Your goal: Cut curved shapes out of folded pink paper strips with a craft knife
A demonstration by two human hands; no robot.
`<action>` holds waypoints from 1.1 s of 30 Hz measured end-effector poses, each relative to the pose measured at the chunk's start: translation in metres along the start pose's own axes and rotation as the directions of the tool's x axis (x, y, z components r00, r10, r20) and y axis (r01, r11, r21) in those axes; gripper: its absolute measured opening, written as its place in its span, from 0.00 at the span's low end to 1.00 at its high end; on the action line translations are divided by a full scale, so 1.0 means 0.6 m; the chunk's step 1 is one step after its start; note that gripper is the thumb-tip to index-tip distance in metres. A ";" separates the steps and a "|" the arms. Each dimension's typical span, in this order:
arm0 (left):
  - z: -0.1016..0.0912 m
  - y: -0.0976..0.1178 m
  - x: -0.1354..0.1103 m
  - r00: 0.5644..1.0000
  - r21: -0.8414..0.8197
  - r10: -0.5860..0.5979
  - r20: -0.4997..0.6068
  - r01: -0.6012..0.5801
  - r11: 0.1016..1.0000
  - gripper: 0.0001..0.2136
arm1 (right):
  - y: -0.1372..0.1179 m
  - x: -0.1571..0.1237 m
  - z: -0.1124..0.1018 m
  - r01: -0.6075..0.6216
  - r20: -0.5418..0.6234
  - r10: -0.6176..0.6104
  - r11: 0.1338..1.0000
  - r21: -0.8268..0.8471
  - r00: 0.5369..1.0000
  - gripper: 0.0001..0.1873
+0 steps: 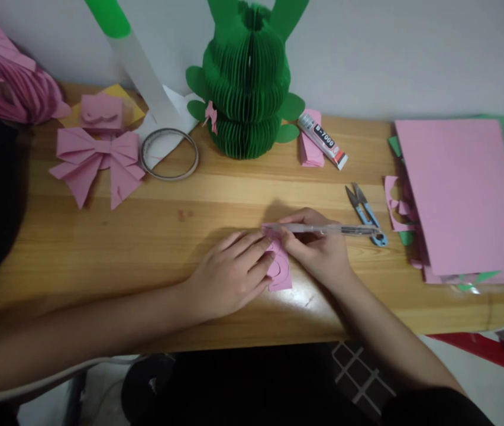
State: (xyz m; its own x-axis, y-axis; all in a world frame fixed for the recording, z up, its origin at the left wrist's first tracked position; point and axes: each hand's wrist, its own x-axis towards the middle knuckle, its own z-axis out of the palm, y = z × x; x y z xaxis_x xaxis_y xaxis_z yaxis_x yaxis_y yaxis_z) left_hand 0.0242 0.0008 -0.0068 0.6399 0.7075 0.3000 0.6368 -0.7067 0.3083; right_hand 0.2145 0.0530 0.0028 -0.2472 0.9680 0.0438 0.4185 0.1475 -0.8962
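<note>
A small strip of pink paper point(282, 275) with curved outlines on it lies on the wooden table near its front edge. My left hand point(229, 272) rests on it with fingers stretched out flat, covering its left side. My right hand point(323, 248) is closed round a clear pen point(309, 228), whose tip end points left at the top of the paper. The thumb of that hand is beside the paper's upper right. Blue-handled thread snips point(365, 214) lie open just beyond my right hand.
A green honeycomb paper figure point(245, 83) stands at the back by the wall. Left of it are a tape roll point(170, 176) and a pink paper bow point(97, 160). A glue tube point(323, 141) lies right of it. Pink sheets point(460, 195) are stacked at the right.
</note>
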 end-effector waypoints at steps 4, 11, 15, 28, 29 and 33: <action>0.000 0.000 0.000 1.000 -0.013 0.003 0.003 -0.003 1.000 0.13 | -0.002 -0.004 0.000 0.013 -0.004 -0.013 1.000 -0.023 1.000 0.04; 0.002 0.000 0.000 1.000 -0.010 0.001 -0.010 -0.001 1.000 0.13 | -0.007 -0.007 -0.002 0.008 -0.006 -0.009 0.999 -0.050 1.000 0.05; 0.000 -0.001 0.000 1.000 -0.005 -0.003 -0.008 0.003 1.000 0.12 | -0.010 -0.006 -0.002 0.011 -0.008 -0.011 0.999 -0.045 1.000 0.04; 0.000 -0.001 0.001 1.000 0.011 0.001 -0.024 0.000 1.000 0.12 | -0.004 -0.009 -0.004 0.040 -0.031 -0.041 0.999 -0.035 0.999 0.02; 0.000 -0.001 0.001 1.000 0.013 0.000 -0.023 0.000 1.000 0.12 | -0.004 -0.009 -0.004 0.043 -0.030 -0.044 0.998 -0.035 0.999 0.02; -0.001 -0.001 0.001 1.000 0.009 0.004 -0.016 -0.004 1.000 0.12 | -0.004 -0.009 -0.004 0.033 -0.028 -0.034 0.999 -0.037 0.999 0.03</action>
State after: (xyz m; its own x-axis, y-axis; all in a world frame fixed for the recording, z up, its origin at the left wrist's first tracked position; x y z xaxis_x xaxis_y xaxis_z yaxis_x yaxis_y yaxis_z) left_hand 0.0240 0.0014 -0.0063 0.6356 0.7047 0.3152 0.6383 -0.7094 0.2988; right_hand 0.2165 0.0479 0.0059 -0.2369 0.9677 0.0865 0.4420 0.1866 -0.8774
